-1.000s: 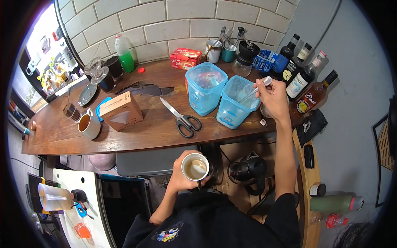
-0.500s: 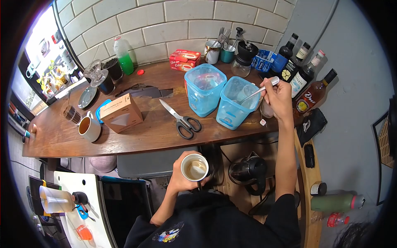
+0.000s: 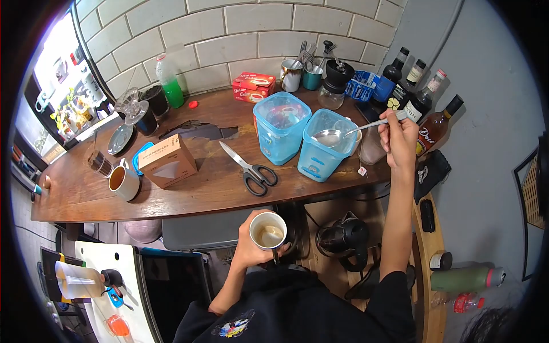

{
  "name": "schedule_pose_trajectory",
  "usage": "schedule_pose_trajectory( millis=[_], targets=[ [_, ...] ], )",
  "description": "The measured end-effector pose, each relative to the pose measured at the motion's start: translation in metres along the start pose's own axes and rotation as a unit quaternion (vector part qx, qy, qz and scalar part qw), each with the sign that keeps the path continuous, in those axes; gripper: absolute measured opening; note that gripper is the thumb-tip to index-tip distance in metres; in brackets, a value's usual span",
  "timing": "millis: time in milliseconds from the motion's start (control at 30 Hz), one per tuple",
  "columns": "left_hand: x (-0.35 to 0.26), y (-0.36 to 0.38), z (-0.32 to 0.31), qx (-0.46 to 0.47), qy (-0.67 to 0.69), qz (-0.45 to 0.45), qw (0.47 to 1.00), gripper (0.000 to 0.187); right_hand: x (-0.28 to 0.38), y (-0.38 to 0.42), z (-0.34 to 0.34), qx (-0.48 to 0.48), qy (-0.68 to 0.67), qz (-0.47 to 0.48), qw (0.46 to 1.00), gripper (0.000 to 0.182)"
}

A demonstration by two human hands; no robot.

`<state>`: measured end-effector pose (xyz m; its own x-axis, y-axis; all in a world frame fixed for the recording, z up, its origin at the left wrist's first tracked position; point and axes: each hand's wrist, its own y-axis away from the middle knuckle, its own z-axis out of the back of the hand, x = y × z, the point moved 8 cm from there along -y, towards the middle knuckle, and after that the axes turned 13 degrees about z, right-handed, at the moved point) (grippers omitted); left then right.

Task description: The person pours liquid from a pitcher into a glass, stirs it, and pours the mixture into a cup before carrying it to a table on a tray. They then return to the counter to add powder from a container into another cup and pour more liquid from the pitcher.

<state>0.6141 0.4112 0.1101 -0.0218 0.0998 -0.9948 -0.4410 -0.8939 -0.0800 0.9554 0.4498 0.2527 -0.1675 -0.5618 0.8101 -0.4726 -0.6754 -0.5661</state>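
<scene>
My left hand (image 3: 245,246) is wrapped round a white mug (image 3: 267,219), held upright in front of my body below the counter edge. Some pale brown and white contents (image 3: 270,235) show at its bottom. At the right, my right hand (image 3: 398,139) pinches the handle of a metal spoon (image 3: 366,127). The spoon's bowl lies over the opening of a blue translucent plastic container (image 3: 321,165), which has no lid on. A second blue container (image 3: 275,144), also uncovered, stands just left of it. Scissors (image 3: 250,171) with black handles rest on the counter beside them.
On the wooden counter (image 3: 217,197) stand a coffee filter box (image 3: 168,163), a mug of tea (image 3: 127,186), a red box (image 3: 254,87) and a hand grinder (image 3: 336,83). Several bottles (image 3: 432,128) line the right wall. A black kettle (image 3: 343,237) sits below.
My right hand has shifted right and slightly down, and the spoon lies flatter, with its bowl now visible at the container's opening. The left hand with the mug has hardly moved.
</scene>
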Motion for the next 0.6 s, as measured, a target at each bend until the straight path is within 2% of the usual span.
schedule_pose_trajectory(
  millis=[67, 267, 600],
  targets=[
    [0.001, -0.001, 0.001, -0.012, -0.001, 0.04, 0.999, 0.061, 0.008, 0.002, 0.005, -0.032, -0.005, -0.003, 0.999, 0.021],
    [-0.009, -0.012, 0.002, -0.014, -0.049, 0.021, 0.998, 0.062, 0.046, 0.009, 0.011, -0.072, -0.009, 0.035, 0.997, 0.021],
    [-0.031, -0.026, 0.001, -0.004, -0.021, 0.02, 1.0, 0.062, 0.067, 0.053, -0.042, 0.0, -0.03, -0.005, 1.0, 0.02]
  ],
)
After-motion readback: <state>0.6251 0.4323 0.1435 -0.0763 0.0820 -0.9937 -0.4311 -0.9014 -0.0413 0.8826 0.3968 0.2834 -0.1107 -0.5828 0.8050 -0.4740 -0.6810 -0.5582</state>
